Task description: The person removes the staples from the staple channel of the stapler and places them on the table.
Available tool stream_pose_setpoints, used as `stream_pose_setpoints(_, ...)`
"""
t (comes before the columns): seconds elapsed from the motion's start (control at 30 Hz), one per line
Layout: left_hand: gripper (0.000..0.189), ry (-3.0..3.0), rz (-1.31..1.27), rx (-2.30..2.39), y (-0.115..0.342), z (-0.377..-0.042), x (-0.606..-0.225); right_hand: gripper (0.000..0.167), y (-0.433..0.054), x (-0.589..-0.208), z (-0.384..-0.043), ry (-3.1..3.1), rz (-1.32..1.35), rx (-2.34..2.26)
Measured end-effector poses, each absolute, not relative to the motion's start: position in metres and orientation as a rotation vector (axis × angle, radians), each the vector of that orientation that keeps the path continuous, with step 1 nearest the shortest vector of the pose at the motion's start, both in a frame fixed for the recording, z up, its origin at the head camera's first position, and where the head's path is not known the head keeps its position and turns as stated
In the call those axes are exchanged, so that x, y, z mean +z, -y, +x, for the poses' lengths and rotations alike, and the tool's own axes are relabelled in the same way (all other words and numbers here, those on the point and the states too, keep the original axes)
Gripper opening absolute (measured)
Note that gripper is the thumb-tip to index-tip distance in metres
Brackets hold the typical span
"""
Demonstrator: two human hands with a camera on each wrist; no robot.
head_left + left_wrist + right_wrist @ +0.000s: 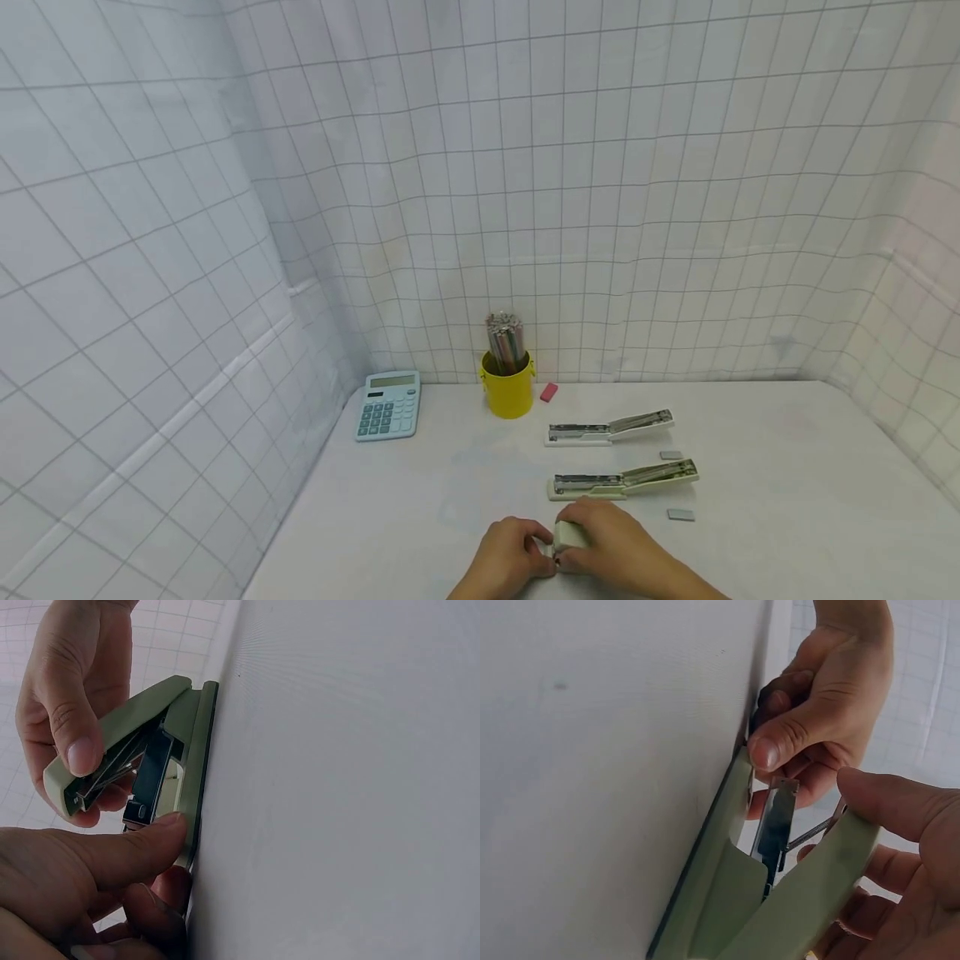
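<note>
A pale green stapler [196, 742] stands partly opened on the white table, its top arm lifted off the dark metal magazine [776, 817]. My left hand [508, 554] pinches the front end of the stapler's base between thumb and fingers. With my right hand [615, 542] I grip the raised top arm [817, 892], thumb on one side and fingers on the other. A metal rod links the arm and the magazine in the right wrist view. In the head view, both hands hide most of the stapler.
Beyond my hands lie a spread-open green stapler [588, 492] and a spread-open white stapler [577, 437]. Two small grey staple strips [681, 515] lie to their right. Farther back are a yellow bucket [510, 396] of pencils, a pink eraser [549, 392] and a light blue calculator [388, 407].
</note>
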State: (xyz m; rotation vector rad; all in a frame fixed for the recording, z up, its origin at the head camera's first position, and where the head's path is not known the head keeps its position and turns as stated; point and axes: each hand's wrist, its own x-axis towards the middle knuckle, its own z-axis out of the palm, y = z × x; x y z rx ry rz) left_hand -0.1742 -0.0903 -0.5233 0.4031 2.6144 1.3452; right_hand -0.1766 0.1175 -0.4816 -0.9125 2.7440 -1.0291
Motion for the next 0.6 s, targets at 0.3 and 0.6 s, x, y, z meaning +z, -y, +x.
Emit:
stream_pose_setpoints(0.3, 0.02, -2.626, 0.383, 1.322, 0.088, -0.175, -0.523, 0.027, -0.132, -0.473, -0.171, -2.789, -0.909, -1.131)
stream_pose_setpoints(0.6, 0.021, -2.606, 0.378, 1.325, 0.088, -0.174, -0.522, 0.031, -0.158, -0.458, -0.163, -2.741, -0.783, -1.228)
